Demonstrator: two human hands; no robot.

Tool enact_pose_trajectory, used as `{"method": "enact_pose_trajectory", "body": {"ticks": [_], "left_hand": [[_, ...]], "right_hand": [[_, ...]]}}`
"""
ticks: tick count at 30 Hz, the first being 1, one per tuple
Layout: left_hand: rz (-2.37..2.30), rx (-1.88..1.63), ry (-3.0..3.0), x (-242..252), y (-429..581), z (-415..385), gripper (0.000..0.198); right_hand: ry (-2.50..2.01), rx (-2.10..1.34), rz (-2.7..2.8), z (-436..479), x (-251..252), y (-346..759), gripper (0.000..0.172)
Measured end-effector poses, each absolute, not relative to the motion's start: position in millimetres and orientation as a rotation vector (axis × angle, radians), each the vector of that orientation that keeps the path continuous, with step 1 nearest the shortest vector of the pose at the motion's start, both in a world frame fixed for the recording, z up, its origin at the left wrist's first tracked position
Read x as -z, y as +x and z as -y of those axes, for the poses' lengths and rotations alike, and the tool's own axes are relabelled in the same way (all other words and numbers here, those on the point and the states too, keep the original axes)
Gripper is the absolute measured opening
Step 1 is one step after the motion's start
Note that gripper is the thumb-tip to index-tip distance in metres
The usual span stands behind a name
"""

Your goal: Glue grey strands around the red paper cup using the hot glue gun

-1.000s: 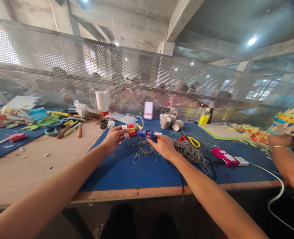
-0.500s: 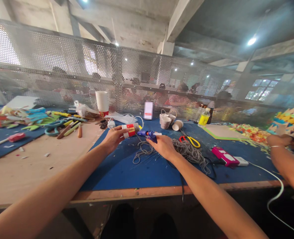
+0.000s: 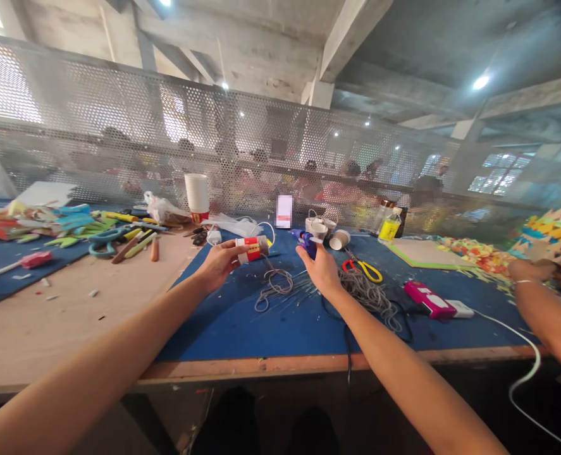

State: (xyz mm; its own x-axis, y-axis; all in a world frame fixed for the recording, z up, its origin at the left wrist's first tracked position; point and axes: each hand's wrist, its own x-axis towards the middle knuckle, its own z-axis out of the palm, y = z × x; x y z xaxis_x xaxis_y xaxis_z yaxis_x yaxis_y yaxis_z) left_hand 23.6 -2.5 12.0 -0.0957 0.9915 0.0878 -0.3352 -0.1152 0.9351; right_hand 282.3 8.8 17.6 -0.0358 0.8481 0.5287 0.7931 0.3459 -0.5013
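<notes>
My left hand [image 3: 221,264] is closed round a red and white paper cup [image 3: 248,248], which lies on its side in the air with grey cord wound round its right end. A strand of grey cord [image 3: 277,282] lies in loops on the mat below the cup. In my right hand [image 3: 322,270] is a blue glue gun [image 3: 306,241], its nozzle pointing left and apart from the cup. Beside my right wrist spreads a heap of grey cord [image 3: 368,294]. Several cord-wrapped cups [image 3: 315,227] stand just behind the glue gun.
Yellow and red scissors [image 3: 369,270] and a magenta power box [image 3: 429,298] lie to the right. Stacked paper cups [image 3: 197,194] stand at the back left, near several tools [image 3: 138,243]. A yellow-labelled bottle [image 3: 390,225] stands behind. Another person's hand [image 3: 531,270] works at far right.
My right hand has drawn the glue gun back to the right, away from the cup. My left hand keeps the cup in nearly the same place.
</notes>
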Motion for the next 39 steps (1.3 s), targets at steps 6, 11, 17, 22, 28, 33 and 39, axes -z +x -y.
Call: {"method": "enact_pose_trajectory", "body": {"ticks": [6,11,17,22,28,33,39], "left_hand": [[-0.935,-1.485,0.982,-12.2,26.3,4.1,0.019],[-0.92,-1.461,1.013,-11.9,28.5,4.5,0.02],[-0.873,-1.434,1.035,-9.2,29.5,2.8,0.018],[-0.871,-1.418,1.092,-6.3,30.1,1.2,0.018],[-0.855,-1.386,1.099,-7.4,36.0,4.5,0.023],[-0.819,-1.411,1.103,-5.3,34.5,3.6,0.02],[-0.764,-1.389,1.098,-5.4,31.0,1.5,0.02]], "right_hand": [[-1.623,0.234,2.0,-15.1,-6.9,285.6,0.04],[-1.669,0.402,2.125,-15.7,5.2,283.7,0.038],[-1.713,0.391,2.224,-19.4,13.7,284.8,0.036],[-1.663,0.383,2.202,-16.5,12.1,285.0,0.032],[-1.261,0.102,2.112,-11.9,-2.6,269.9,0.028],[-1.076,-0.642,2.033,-14.5,-5.3,259.0,0.034],[-0.981,-1.03,1.865,-20.7,-3.4,253.8,0.04]]}}
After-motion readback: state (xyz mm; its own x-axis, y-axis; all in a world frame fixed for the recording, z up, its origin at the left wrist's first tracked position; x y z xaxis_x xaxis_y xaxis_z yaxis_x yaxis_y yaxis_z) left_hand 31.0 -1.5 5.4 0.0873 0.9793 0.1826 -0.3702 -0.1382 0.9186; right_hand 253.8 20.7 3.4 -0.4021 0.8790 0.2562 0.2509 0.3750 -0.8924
